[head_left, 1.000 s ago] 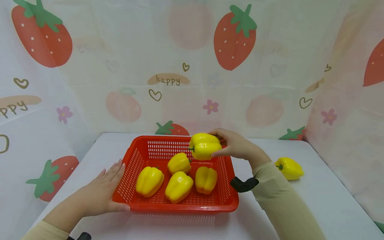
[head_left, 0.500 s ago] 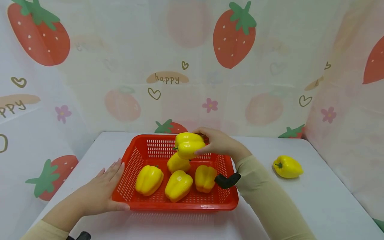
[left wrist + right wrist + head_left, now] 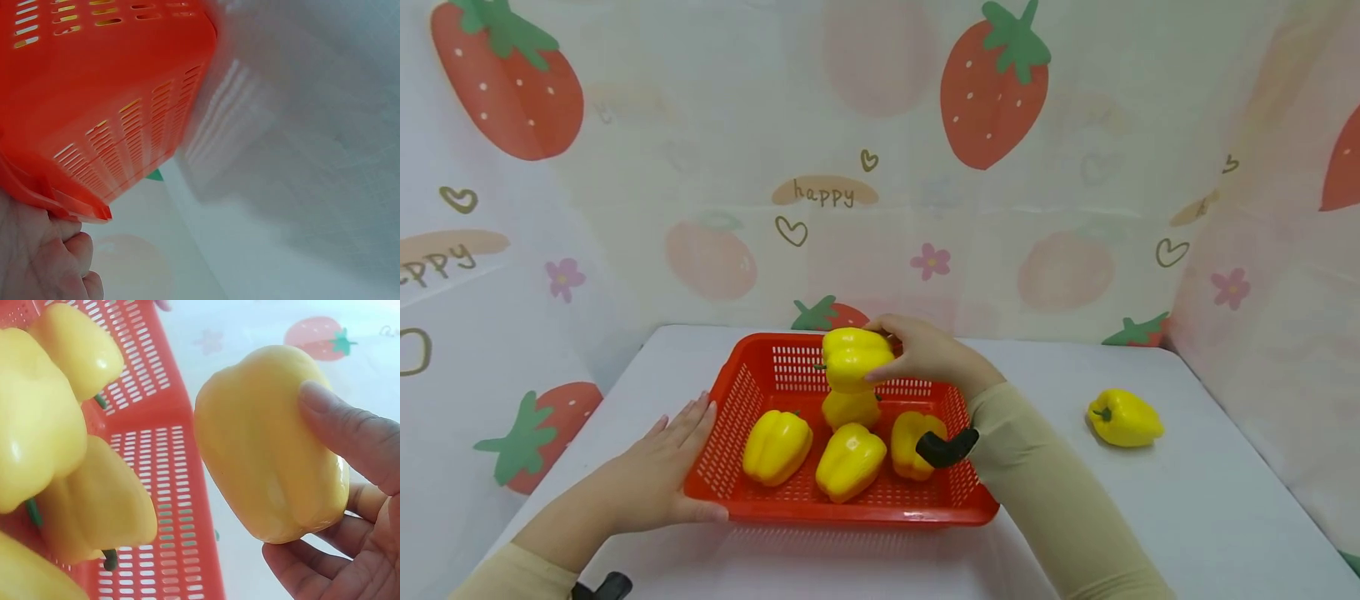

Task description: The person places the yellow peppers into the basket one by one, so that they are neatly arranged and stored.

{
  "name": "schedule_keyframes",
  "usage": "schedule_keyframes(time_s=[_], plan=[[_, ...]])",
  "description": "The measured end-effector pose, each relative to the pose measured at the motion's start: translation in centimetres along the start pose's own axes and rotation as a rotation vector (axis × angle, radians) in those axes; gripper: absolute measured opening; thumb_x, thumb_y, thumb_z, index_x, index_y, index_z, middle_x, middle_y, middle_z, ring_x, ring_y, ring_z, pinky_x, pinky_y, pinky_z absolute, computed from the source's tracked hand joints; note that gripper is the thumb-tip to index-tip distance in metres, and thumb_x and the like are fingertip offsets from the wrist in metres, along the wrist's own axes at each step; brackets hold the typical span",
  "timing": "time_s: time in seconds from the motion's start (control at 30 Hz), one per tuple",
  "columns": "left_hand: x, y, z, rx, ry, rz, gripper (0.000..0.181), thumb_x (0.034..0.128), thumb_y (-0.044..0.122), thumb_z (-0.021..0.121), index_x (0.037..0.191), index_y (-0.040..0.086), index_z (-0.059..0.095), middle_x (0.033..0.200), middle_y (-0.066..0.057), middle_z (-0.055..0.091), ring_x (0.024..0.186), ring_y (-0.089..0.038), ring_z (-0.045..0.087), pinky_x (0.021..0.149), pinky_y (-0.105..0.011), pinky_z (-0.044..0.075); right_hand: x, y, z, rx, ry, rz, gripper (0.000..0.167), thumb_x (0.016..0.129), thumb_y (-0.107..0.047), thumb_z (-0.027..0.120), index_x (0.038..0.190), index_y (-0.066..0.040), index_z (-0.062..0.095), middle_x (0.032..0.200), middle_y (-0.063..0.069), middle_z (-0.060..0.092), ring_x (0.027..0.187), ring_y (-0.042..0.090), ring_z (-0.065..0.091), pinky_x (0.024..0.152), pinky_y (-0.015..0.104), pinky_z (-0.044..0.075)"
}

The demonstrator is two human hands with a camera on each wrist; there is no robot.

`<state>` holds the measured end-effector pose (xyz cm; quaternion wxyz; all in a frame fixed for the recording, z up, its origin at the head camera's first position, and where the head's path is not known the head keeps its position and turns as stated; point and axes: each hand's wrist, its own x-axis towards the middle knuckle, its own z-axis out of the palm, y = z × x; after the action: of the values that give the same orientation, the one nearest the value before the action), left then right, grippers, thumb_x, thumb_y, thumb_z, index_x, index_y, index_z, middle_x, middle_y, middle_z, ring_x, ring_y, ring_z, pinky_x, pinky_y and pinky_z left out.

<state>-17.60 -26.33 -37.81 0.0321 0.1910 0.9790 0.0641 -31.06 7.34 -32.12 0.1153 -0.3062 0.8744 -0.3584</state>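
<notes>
My right hand grips a yellow bell pepper above the back of a red plastic basket. The right wrist view shows the thumb on one side of this pepper and fingers round the other. My left hand rests along the basket's left rim, fingers extended, thumb by the front corner. Inside lie several yellow bell peppers: a left one, a front middle one, a right one partly behind a black wrist device, and a back one partly covered by the held pepper.
Another yellow bell pepper lies on the white table, right of the basket. A strawberry-patterned cloth hangs behind the table and at both sides. Perforated walls and a raised rim surround the basket's contents.
My right hand has carried its pepper leftward from the basket's right back side to above the back pepper. The left hand stays at the rim. The sleeve no longer overlaps the pepper on the table.
</notes>
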Motion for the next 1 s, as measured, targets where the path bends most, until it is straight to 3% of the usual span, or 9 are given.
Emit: schedule_keyframes(time_s=[0.43, 0.8, 1.0], plan=[[0.1, 0.0, 0.0, -0.005, -0.002, -0.005, 0.126, 0.0588, 0.081, 0.053, 0.144, -0.002, 0.013, 0.150, -0.022, 0.012, 0.135, -0.039, 0.016, 0.105, -0.060, 0.016, 2.4, -0.8, 2.5, 0.027, -0.026, 0.060, 0.062, 0.070, -0.045, 0.076, 0.123, -0.024, 0.051, 0.108, -0.008, 0.056, 0.097, 0.013, 0.052, 0.086, 0.029, 0.047], [0.2, 0.1, -0.1, -0.007, -0.013, -0.016, 0.126, 0.0589, 0.081, 0.054, 0.145, -0.002, 0.013, 0.150, -0.022, 0.013, 0.135, -0.039, 0.015, 0.105, -0.061, 0.015, 3.8, -1.0, 4.1, 0.042, 0.006, 0.132, 0.061, 0.069, -0.048, 0.075, 0.119, -0.024, 0.051, 0.105, -0.007, 0.055, 0.096, 0.015, 0.052, 0.083, 0.030, 0.048], [0.2, 0.1, -0.1, -0.012, -0.013, -0.020, 0.126, 0.0588, 0.080, 0.055, 0.145, -0.001, 0.012, 0.150, -0.021, 0.011, 0.136, -0.038, 0.014, 0.105, -0.061, 0.014, 3.8, -1.3, 4.3, 0.012, -0.013, 0.140, 0.065, 0.076, -0.046, 0.070, 0.131, -0.020, 0.046, 0.121, -0.001, 0.054, 0.111, 0.018, 0.049, 0.090, 0.034, 0.047]])
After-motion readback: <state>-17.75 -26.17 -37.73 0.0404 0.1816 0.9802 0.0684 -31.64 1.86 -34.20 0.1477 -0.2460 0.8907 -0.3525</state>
